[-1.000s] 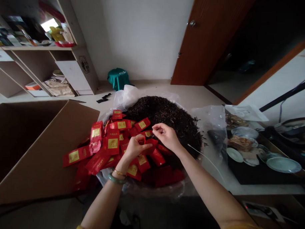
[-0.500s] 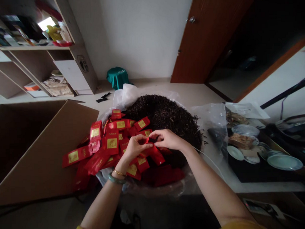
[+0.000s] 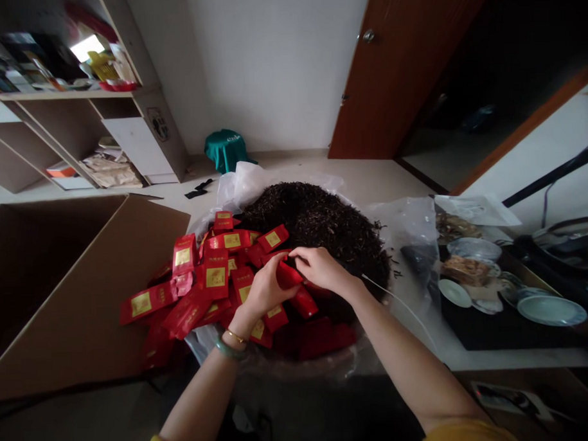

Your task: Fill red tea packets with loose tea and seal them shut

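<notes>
Between my two hands is a small red packet (image 3: pixel 287 276). My left hand (image 3: pixel 265 289) wraps round its left side, thumb below and fingers above. With bent fingers my right hand (image 3: pixel 317 265) pinches its upper right edge. Several red packets with gold labels (image 3: pixel 215 276) lie heaped to the left and under my hands. Behind them a big mound of dark dried tea leaves (image 3: pixel 318 219) fills a clear plastic bag (image 3: pixel 244 183). Darker red packets (image 3: pixel 317 338) lie in shadow nearer me.
An open cardboard box (image 3: pixel 108 285) stands at the left. On the right, a black tray (image 3: pixel 491 332) holds a pale dish (image 3: pixel 552 310) and small cups. A white cord (image 3: pixel 403 300) runs beside my right forearm. A teal-covered bin (image 3: pixel 225 150) stands by the wall.
My left hand has turned and opened wider round the packet, so more of its red face shows. My right hand has shifted slightly, still at the packet's edge.
</notes>
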The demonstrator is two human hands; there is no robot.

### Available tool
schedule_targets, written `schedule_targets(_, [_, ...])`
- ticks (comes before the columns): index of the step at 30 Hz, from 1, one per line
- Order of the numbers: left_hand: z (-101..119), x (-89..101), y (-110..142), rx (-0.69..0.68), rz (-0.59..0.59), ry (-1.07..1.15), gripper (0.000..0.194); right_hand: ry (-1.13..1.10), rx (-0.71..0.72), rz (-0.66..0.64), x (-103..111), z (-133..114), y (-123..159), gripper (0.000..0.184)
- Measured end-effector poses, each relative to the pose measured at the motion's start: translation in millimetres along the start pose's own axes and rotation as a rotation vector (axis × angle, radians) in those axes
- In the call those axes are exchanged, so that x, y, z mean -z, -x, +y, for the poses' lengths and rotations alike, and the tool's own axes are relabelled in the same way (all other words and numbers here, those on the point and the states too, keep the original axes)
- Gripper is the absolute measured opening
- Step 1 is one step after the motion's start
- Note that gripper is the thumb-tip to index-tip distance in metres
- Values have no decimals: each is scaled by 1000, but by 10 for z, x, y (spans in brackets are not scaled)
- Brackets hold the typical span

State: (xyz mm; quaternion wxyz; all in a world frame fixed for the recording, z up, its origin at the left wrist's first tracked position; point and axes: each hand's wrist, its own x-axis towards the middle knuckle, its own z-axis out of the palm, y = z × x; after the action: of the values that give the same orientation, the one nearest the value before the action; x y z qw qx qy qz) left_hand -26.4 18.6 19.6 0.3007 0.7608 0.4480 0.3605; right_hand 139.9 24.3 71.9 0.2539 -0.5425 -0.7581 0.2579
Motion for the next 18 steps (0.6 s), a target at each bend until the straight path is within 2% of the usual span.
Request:
schedule_targets(4, [-24,-2,-11,60,100,73,61,-130,-76,203,32,109,-12,30])
schedule_targets(7, [-21,1,-18,69,164,146,59,-49,92,301,44,126,24,31])
schedule_targets(9, [-15,2,-19,71,183,179,58,22,248,265,33,71,70,29])
schedule_targets(11, [-11,6,-15,58,180,184,58,97,328,181,1,-11,110,27])
schedule_targets(15, [-13,11,5,3,120,151,58,247,265,-36,-88,-143,112,39])
schedule_targets(18, [-21,-5,8,-3,87,122,56,267,173,-158,-128,-177,75,34])
